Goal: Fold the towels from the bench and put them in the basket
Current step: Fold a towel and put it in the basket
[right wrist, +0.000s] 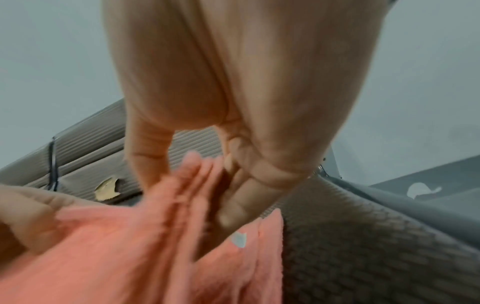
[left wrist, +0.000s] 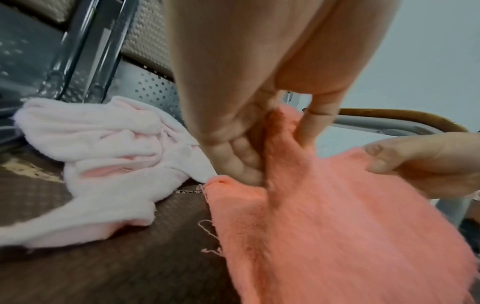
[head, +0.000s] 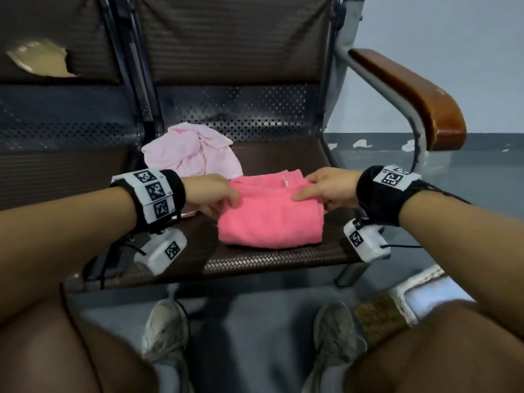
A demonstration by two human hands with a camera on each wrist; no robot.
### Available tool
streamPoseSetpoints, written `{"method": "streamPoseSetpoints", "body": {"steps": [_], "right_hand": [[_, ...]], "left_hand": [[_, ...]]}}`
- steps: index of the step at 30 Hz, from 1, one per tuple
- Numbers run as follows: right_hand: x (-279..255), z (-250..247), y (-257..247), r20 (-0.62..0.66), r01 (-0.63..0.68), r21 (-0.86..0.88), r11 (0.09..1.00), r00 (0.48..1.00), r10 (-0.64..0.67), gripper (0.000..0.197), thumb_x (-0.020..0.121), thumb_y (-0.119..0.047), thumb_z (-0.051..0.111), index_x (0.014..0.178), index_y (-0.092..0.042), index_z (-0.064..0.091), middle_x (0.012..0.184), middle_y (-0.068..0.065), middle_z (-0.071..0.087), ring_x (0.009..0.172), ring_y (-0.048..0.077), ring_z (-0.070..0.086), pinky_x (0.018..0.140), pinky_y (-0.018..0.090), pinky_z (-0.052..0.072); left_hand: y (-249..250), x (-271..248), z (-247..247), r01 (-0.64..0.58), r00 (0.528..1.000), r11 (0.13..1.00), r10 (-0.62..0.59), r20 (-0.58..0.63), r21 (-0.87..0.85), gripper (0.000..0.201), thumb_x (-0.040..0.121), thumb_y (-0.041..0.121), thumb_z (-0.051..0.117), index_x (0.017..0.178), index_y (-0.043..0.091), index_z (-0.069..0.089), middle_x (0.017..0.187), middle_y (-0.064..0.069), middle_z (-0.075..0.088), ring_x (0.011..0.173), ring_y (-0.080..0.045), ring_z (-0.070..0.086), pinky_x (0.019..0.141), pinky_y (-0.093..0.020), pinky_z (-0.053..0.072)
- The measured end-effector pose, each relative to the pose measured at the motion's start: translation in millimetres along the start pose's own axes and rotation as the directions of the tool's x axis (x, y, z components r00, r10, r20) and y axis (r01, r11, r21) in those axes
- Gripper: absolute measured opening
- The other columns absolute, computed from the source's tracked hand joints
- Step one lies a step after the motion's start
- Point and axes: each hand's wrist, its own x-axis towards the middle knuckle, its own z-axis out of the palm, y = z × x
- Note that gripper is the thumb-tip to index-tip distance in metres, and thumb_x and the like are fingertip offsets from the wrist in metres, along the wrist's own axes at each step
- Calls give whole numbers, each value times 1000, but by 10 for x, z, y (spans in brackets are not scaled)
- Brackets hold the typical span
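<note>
On the bench (head: 283,259), both hands pinch the folded pink towel (head: 269,219): left hand (head: 211,195), right hand (head: 326,188). At 11 o'clock a pale towel (head: 192,154) lies unfolded; basket (head: 380,319) contents unseen.

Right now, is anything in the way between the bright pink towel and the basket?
Nothing visible blocks it. Both the left hand and right hand grip the folded bright pink towel on the bench seat; the basket sits on the floor at the right, only partly in view.

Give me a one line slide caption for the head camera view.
Both hands, left hand and right hand, grip a folded pink towel on the bench seat.
</note>
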Motion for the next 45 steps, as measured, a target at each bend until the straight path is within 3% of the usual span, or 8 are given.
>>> {"method": "streamPoseSetpoints", "body": {"steps": [9,13,20,24,29,33,38,45], "right_hand": [[775,-55,34,-539,149,-82,986,825,-169,12,86,-7,65,92,-16,70,87,7,70,81,21,65,78,35,55],[840,-1,64,-524,86,-234,968,828,-201,50,86,-30,69,133,-15,56,113,3,69,101,21,66,97,35,52],[378,117,77,-202,220,-619,754,883,-424,28,84,-47,71,103,-28,75,102,-11,74,93,6,66,94,31,52],[285,254,280,21,179,-781,599,965,-261,89,80,-55,74,152,-19,38,157,4,40,141,22,42,115,25,29],[291,305,317,-50,171,-819,548,930,-365,49,92,-21,60,140,-14,54,138,14,60,125,33,56,106,33,41],[142,165,265,-188,197,-732,652,862,-472,12,84,-28,53,83,-19,62,85,7,70,87,33,64,80,35,48],[124,33,282,-349,279,-417,865,830,-436,19,80,-39,56,81,-21,62,78,-4,64,74,14,58,71,31,45],[502,66,406,-476,5,-441,897,846,-239,26,94,-42,62,101,-17,66,97,3,67,95,25,64,80,28,46]], "left_hand": [[-123,724,-83,-117,874,993,107,-474,9,28,89,8,61,116,9,61,109,-18,70,92,-32,67,84,-42,56],[-260,792,1,-62,837,983,146,-528,174,55,89,22,66,139,17,46,122,-8,63,103,-23,61,89,-31,49],[-307,383,105,-348,886,845,438,-151,407,34,79,37,81,110,29,71,111,14,71,100,1,64,99,-28,51],[-576,351,222,-270,917,705,396,-47,655,87,74,36,83,149,21,42,149,0,48,134,-18,46,112,-23,30],[-658,379,217,-236,844,725,483,-234,648,47,83,13,66,130,17,63,126,-9,67,117,-29,60,101,-30,43],[-531,319,173,-259,846,877,408,-343,406,16,69,31,57,77,21,65,82,-4,68,84,-27,63,79,-37,49],[-507,356,163,-257,902,960,195,-386,-115,12,65,28,67,56,21,68,50,11,57,52,-11,56,62,-35,56],[-589,557,177,-51,854,998,23,-520,-39,26,93,42,63,88,17,65,95,-14,70,85,-36,69,80,-44,60]]}}
